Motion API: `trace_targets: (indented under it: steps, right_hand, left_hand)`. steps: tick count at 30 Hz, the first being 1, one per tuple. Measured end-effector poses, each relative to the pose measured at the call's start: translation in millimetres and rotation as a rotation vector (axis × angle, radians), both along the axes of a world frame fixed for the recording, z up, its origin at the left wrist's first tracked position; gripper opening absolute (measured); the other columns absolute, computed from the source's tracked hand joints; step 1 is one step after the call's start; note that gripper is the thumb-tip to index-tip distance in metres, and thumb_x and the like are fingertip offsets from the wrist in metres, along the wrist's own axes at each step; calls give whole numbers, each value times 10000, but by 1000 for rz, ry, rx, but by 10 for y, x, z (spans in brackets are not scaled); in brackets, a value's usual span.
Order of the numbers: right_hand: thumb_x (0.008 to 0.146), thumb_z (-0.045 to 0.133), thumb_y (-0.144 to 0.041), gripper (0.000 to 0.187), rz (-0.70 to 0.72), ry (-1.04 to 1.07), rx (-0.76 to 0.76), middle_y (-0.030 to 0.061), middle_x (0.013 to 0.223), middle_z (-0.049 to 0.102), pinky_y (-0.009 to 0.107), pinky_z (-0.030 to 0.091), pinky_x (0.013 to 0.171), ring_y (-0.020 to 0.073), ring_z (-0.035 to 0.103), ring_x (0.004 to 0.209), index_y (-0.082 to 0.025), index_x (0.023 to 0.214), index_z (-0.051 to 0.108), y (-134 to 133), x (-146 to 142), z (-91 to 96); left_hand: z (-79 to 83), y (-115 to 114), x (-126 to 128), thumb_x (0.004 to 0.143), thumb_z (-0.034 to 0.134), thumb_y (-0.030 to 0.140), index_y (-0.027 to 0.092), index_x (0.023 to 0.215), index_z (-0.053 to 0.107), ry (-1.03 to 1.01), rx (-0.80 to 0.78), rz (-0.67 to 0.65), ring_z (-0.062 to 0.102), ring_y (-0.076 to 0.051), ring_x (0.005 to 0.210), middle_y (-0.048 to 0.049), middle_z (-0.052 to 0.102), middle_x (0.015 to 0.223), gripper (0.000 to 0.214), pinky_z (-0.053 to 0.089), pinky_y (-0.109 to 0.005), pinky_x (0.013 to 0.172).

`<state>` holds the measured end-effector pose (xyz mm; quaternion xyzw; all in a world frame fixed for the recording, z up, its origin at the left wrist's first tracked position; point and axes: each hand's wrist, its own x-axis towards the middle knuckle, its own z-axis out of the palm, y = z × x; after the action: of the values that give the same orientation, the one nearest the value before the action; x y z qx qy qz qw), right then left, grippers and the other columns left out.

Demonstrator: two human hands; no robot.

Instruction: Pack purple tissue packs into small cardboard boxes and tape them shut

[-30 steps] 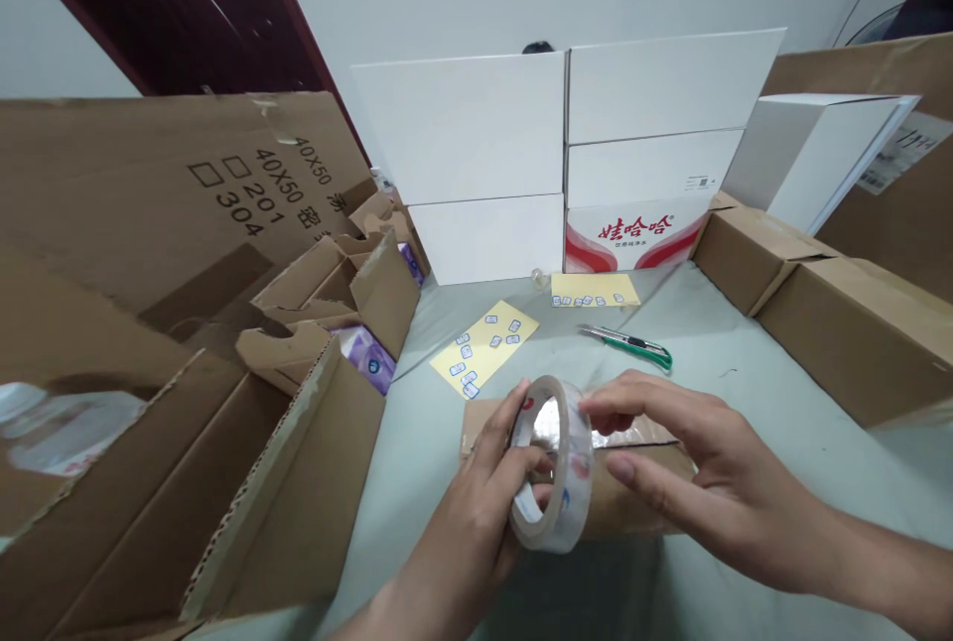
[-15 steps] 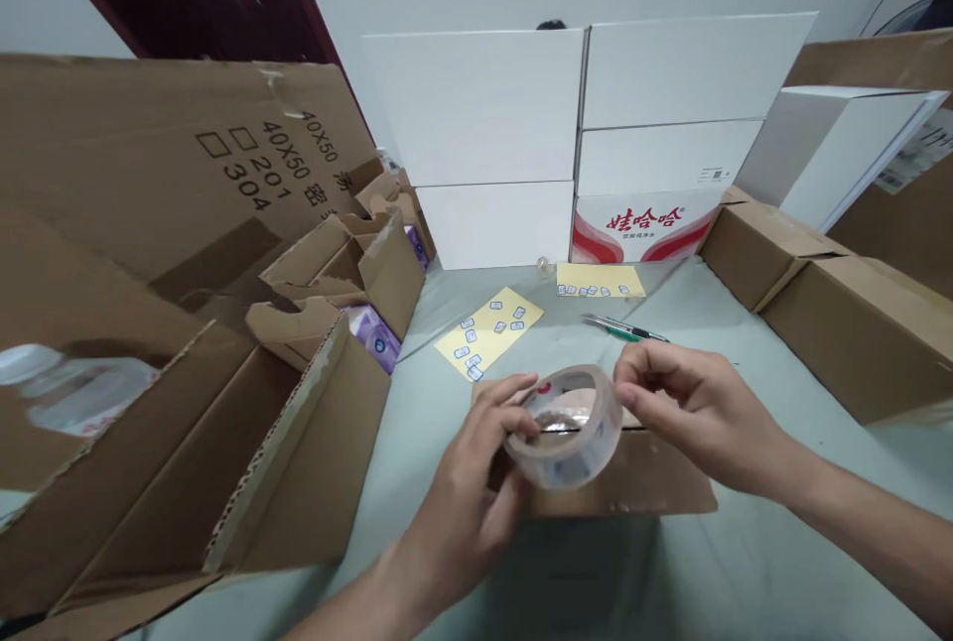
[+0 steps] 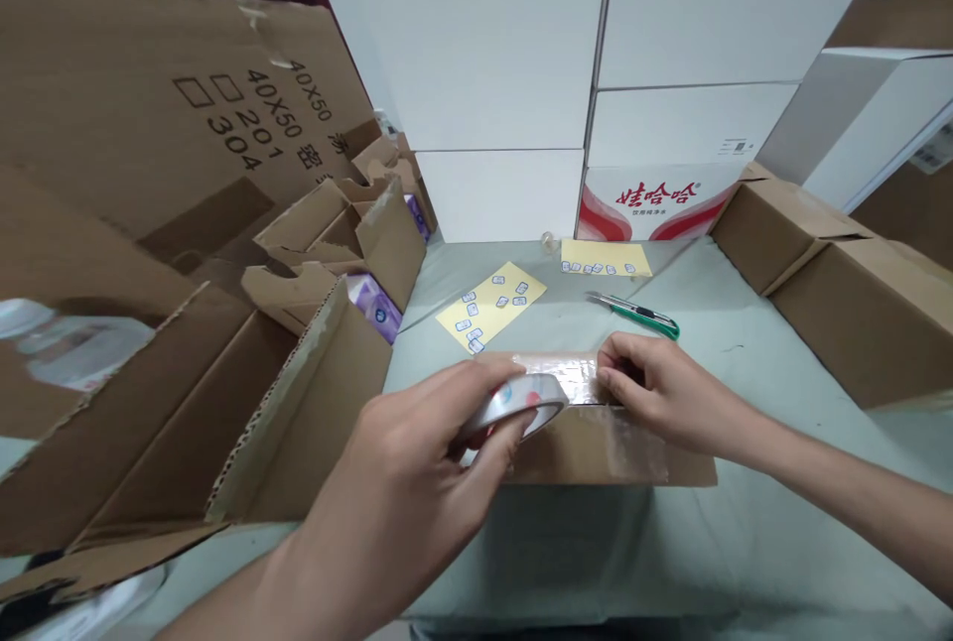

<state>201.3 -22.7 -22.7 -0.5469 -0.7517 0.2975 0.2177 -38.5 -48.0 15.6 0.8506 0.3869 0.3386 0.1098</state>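
My left hand (image 3: 417, 472) grips a roll of clear tape (image 3: 547, 393), thumb inside the ring and fingers over its outer side. The roll is tilted above a small brown cardboard box (image 3: 566, 452). From the roll a shiny strip of tape (image 3: 577, 378) runs right, across the top of the box. At the strip's right end my right hand (image 3: 662, 388) is closed in a pinch, with the tape end mostly hidden by the fingers. Just beyond this hand lies a green utility knife (image 3: 636, 314), its blade pointing left.
Yellow sheets with small stickers (image 3: 491, 307) (image 3: 607, 259) lie at the table's back. Behind them stand white cartons (image 3: 498, 194). Open brown boxes (image 3: 298, 423) line the left side, and closed brown boxes (image 3: 864, 314) the right.
The left hand has turned the tape roll onto its edge and lowered it toward the box. A strip of tape now shows between the hands. The view has tilted downward.
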Motion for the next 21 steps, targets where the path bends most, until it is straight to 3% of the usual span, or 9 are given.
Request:
trace_targets:
  steps: [5, 10, 18, 21]
  right_hand:
    - [876, 466, -212, 136, 17, -168, 87, 1, 713, 606, 275, 325, 589, 144, 505, 647, -206, 745, 500, -39, -25, -67]
    - [860, 478, -179, 148, 18, -222, 226, -23, 653, 585, 253, 298, 556, 120, 485, 582, -202, 714, 475, -98, -29, -128]
    - [880, 509, -177, 188, 67, -336, 472, 3, 627, 565, 264, 335, 525, 145, 508, 566, -195, 694, 490, -119, -5, -223]
    - [953, 448, -190, 190, 121, -353, 613, 66, 767, 616, 295, 411, 567, 189, 565, 681, -162, 856, 608, -135, 10, -220]
  left_hand:
    - [131, 125, 134, 888, 570, 211, 205, 963, 697, 309, -169, 44, 665, -170, 615, -21, 727, 741, 148, 440, -238, 552]
    - [241, 177, 299, 849, 551, 151, 194, 798, 655, 556, -309, 79, 658, -214, 600, -41, 700, 682, 124, 376, -285, 539]
    - [227, 234, 460, 729, 639, 130, 197, 692, 650, 650, -150, -23, 503, -195, 401, -30, 619, 545, 78, 226, -305, 426]
    - [178, 246, 464, 739, 629, 150, 206, 647, 629, 562, -101, -49, 493, -188, 395, -24, 604, 544, 108, 244, -304, 415]
